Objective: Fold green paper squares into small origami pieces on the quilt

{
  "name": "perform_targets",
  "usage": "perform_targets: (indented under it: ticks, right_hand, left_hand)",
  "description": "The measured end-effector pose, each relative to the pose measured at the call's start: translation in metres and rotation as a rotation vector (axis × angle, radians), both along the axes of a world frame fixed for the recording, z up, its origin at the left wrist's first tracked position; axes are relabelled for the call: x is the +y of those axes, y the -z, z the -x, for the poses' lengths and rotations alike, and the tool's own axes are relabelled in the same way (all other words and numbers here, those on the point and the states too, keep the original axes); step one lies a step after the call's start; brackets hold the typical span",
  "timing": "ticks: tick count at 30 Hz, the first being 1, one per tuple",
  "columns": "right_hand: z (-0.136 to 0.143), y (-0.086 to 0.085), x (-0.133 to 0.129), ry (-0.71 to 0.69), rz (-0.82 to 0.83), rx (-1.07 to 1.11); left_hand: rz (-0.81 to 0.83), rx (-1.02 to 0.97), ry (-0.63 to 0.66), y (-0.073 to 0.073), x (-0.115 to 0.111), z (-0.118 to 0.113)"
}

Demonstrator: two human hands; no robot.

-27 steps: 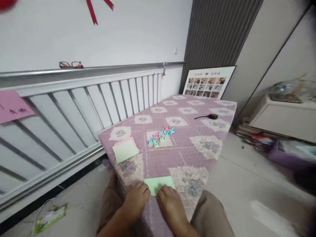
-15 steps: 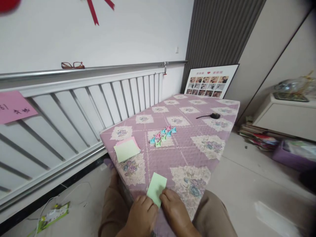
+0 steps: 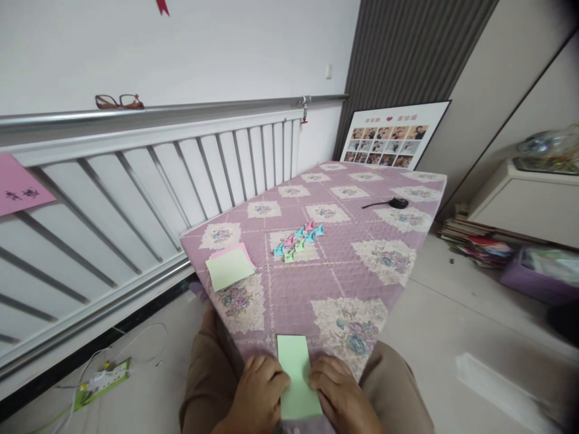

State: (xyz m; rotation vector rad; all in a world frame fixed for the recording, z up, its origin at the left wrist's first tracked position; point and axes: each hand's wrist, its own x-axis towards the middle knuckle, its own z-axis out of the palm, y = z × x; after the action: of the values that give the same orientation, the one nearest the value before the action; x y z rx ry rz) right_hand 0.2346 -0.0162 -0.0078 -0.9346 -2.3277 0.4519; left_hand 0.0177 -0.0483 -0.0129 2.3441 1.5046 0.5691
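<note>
Gripping its two long edges, the left hand [image 3: 260, 389] and right hand [image 3: 341, 392] hold a pale green paper [image 3: 296, 374] between them; we see thumbs turned inward, fingers curled. The paper is a smooth, matte, narrow rectangle at the near end of the table, its long side running away from the body. We cannot tell whether its near end rests on the cloth. The tablecloth [image 3: 294, 295] is mauve, its surface puckered like quilting, printed with cream, ragged-edged patches of flowers. Left of centre we note a paper stack [image 3: 230, 269], pale yellow-green on top with pink showing beneath, the sheets slightly fanned. Farther up lie small wedge-shaped clips [image 3: 299, 244] in blue, pink and green, loosely clustered. Well beyond them, we record a rounded black object [image 3: 398, 203] with a thin tail. Alongside stands a white radiator [image 3: 181, 175] of upright slats; above it, amber-brown glasses [image 3: 120, 102] sit on a shiny metal pipe [image 3: 217, 112]. Behind the photo board [image 3: 391, 138] rises dark grey, vertically ribbed panelling [image 3: 407, 54].
</note>
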Motion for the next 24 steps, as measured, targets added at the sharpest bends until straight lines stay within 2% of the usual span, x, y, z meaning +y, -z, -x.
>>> perform_targets:
  ticks: [4, 10, 17, 24]
  right_hand:
    - [0.005, -0.009, 0.000, 0.110, 0.112, -0.088]
    - [0.015, -0.010, 0.000, 0.305, 0.142, -0.149]
    - [0.023, -0.009, 0.001, 0.490, 0.126, -0.111]
    - [0.029, -0.011, 0.005, 0.596, 0.039, -0.077]
  left_hand:
    - [0.105, -0.032, -0.071, -0.001, 0.003, -0.008]
    - [0.246, -0.021, -0.310, -0.018, 0.009, -0.011]
    - [0.331, 0.129, -0.335, -0.029, 0.023, -0.013]
    - [0.372, 0.245, -0.321, -0.039, 0.032, -0.016]
